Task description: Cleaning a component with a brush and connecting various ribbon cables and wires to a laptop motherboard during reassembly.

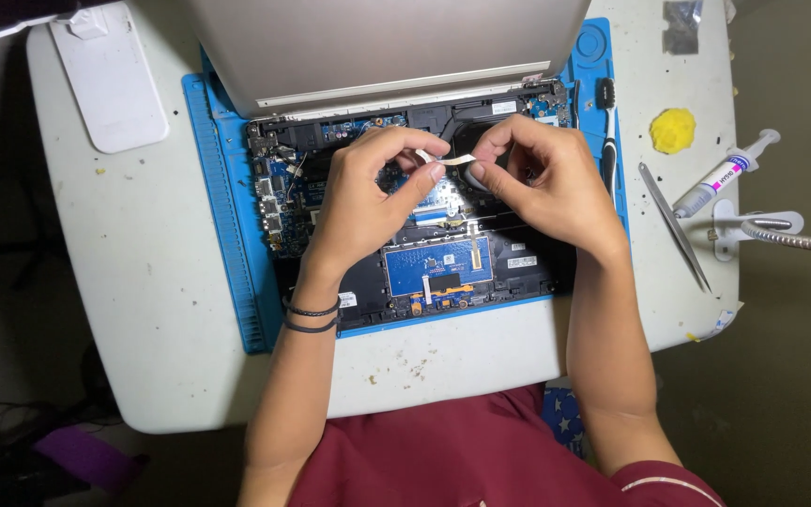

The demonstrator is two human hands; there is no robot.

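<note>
My left hand (368, 192) and right hand (542, 183) pinch the two ends of a short white ribbon cable (445, 158), holding it just above the opened laptop (405, 216). The laptop lies on a blue mat (227, 235) on a scuffed, speckled white table (143, 310). To my right on the table lie tweezers (673, 225), a syringe (725, 174) and a yellow blob (673, 130); a white plastic cover (110, 80) lies far left. The floor (800, 376) around the table is dim.
</note>
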